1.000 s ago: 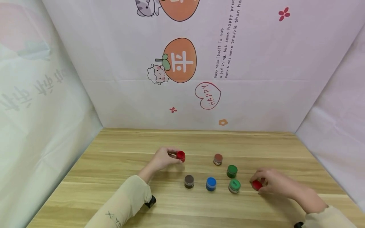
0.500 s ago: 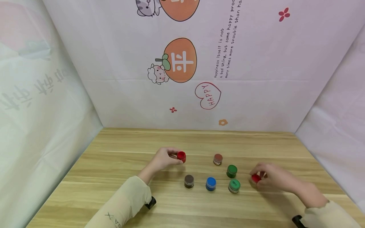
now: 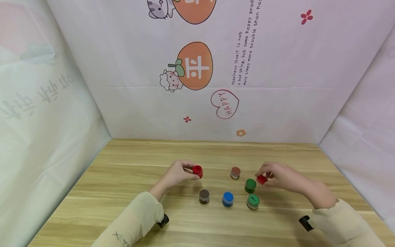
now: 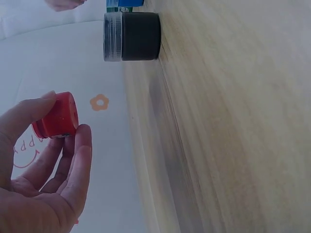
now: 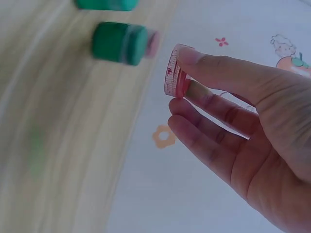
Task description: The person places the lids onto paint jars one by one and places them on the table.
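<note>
A small red paint jar [image 4: 59,116] without its lid is pinched between the thumb and fingers of my left hand [image 3: 179,174], raised over the table. Its open mouth shows red in the head view. On the other side, my right hand [image 3: 282,175] grips a red-stained clear lid [image 5: 176,72] by its edge, above the table just right of the dark green jar [image 3: 250,185]. Nearest to the left hand stand the dark grey jar [image 3: 204,196] and the brown-red jar [image 3: 235,172], both lidded.
A blue jar [image 3: 227,199] and a lighter green jar [image 3: 253,201] stand in the front row on the wooden table [image 3: 139,151]. White printed cloth [image 3: 271,103] hangs behind and along both sides.
My right hand has moved left and away from me with the red lid, toward the dark green jar. My left hand and the red jar have shifted only slightly to the right.
</note>
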`<state>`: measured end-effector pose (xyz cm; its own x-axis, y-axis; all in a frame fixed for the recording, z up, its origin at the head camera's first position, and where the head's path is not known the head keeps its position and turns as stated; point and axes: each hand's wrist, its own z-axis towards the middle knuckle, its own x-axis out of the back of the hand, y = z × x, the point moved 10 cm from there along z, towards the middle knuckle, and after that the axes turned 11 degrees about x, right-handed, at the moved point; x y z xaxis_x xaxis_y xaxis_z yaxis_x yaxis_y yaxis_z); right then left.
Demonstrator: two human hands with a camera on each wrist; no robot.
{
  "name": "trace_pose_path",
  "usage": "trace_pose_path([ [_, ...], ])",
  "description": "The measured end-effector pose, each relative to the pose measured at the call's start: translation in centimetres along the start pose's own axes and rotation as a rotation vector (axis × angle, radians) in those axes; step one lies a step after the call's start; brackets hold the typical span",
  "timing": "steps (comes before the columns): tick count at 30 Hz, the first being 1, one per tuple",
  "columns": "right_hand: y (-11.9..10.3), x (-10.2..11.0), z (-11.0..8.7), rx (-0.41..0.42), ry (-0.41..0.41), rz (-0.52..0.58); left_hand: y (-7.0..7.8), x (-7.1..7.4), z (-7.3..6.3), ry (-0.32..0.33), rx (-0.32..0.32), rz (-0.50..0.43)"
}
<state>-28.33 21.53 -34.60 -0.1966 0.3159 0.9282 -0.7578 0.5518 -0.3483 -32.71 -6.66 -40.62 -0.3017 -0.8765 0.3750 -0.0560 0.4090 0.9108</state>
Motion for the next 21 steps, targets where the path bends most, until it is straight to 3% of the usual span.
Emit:
trace_pose_path([
  [12, -2.3, 1.0, 3.3, 0.036, -0.023, -0.016, 0.8, -1.1, -0.1, -0.022, -0.035, -0.003],
  [21, -3.3, 0.8, 5.2, 0.047, -0.021, 0.020, 1.0, -1.9, 0.0, -0.034, -0.023, -0.012],
])
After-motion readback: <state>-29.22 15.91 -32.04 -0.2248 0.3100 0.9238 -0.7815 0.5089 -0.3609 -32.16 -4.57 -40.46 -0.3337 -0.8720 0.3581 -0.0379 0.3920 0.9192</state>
